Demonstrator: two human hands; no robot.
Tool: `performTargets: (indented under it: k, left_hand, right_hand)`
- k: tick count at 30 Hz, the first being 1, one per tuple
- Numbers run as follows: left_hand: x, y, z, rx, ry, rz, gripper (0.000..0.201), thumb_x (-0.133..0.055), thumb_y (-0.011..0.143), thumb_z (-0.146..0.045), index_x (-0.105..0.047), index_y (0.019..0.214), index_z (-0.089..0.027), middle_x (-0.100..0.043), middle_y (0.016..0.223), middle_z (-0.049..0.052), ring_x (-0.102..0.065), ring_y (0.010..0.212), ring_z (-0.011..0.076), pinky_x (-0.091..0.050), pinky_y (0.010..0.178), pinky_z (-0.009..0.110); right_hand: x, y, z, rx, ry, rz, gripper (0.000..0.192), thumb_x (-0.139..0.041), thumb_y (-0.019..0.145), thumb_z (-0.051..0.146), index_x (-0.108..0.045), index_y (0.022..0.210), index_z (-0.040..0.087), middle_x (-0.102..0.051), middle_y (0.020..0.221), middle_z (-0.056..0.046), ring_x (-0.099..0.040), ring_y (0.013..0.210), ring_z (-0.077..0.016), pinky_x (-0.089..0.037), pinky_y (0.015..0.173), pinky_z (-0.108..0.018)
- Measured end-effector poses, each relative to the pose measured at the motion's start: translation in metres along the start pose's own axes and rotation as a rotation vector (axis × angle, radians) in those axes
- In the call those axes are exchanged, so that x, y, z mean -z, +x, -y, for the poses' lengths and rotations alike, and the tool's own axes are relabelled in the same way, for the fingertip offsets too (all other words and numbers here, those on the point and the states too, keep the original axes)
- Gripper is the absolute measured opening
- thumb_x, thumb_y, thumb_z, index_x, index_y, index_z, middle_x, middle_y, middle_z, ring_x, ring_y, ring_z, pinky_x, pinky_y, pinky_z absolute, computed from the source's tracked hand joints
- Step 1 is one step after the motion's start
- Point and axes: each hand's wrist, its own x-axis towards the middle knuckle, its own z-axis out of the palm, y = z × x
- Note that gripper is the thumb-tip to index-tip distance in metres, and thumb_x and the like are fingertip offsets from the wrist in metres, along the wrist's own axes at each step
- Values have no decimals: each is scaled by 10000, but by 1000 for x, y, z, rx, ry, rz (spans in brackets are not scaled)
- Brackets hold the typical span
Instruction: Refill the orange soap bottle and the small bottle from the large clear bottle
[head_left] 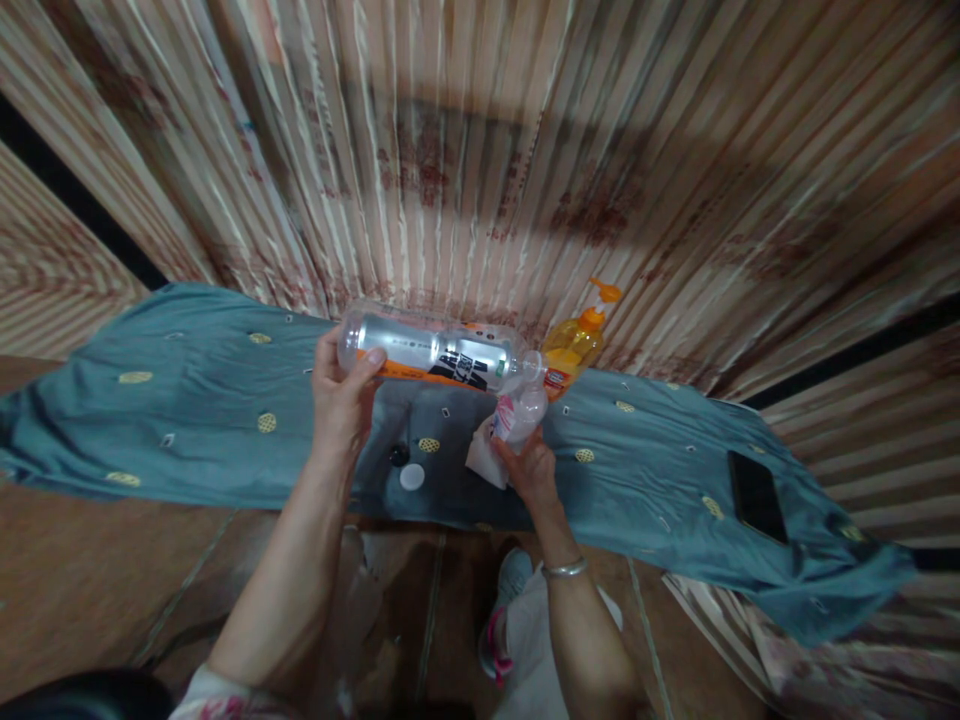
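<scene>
**Large clear bottle tipped over small bottle above the blue cloth**

The large clear bottle [431, 352] lies almost level in the air, its base end in the left hand [341, 400] and its neck end over to the right, right at the mouth of the small bottle [521, 412]. The left grip is wrapped around that base end, thumb on the near side, fingers curled over the far side, closed firmly on the plastic. The bottle carries a silver and orange label with dark print.

The right hand [529, 470] holds the small bottle from below, fingers closed around its lower half and keeping it upright. It is pale and see-through with a pink label. A piece of white paper or tissue [484, 460] sits against that hand; whether it is pinched in the grip cannot be told. A metal bangle [564, 569] circles the right wrist.

Under both hands the table [187, 420] is covered with blue cloth dotted with yellow patches, and its near edge runs just in front of the wrists. There is broad open cloth to the left of the left hand, and more to the right.

Close by: a white cap [412, 477] and a small dark cap [399, 455] lie on the cloth between the two forearms. An orange pump bottle [576, 343] stands just behind the small bottle, against the striped curtain [480, 150], tight to the neck end of the large one. A dark phone [756, 495] lies flat well to the right, near the cloth's edge.
</scene>
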Motion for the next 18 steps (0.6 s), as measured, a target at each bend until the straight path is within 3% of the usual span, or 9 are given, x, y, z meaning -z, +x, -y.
performTargets:
  k: [8, 18]
  left_hand:
    - [0, -1, -1, -6, -16, 6, 622, -1111, 523, -452, -768, 1015, -289, -758, 954, -24, -699, 843, 167, -634, 763, 298]
    - [2, 0, 2, -16, -6, 22, 601, -1093, 564, -448, -754, 1039, -304, -767, 1029, -4, -721, 924, 211, -635, 854, 367]
  right_hand:
    - [1, 0, 2, -73, 38, -3, 687, -838, 925, 454, -590, 1464, 109, -801, 953, -146, -789, 847, -289, -623, 741, -377]
    - [6, -2, 8, -94, 23, 24, 678, -843, 949, 463, -594, 1466, 102, -792, 930, -131, -778, 847, -270, -605, 755, -350]
